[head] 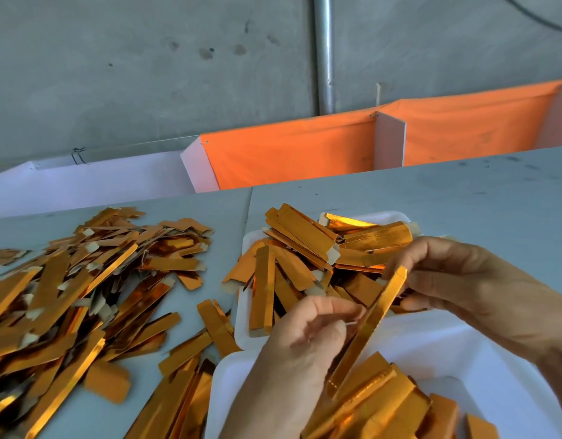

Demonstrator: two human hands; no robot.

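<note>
- The long gold foil sleeve (370,324) stands slanted in the lower centre of the frame. Its top end is at centre right and its lower end dips among the gold pieces in the near white tray (447,350).
- The right hand (463,286) comes in from the right edge with the wrist low. Its grip is narrow, with the fingers curled over the sleeve's top end and the thumb beneath it.
- The left hand (305,337) rises from the bottom edge, back towards the camera. Thumb and forefinger pinch the sleeve's left edge near its middle, and the other fingers are curled.
- Behind the hands, a second white tray (240,324) is heaped with folded gold sleeves.
- A wide pile of flat gold blanks (67,296) spreads over the left of the grey bench (431,201).
- At the bench's far edge hangs orange cloth (289,153). Above it, a metal pipe (324,52) runs up the concrete wall.
</note>
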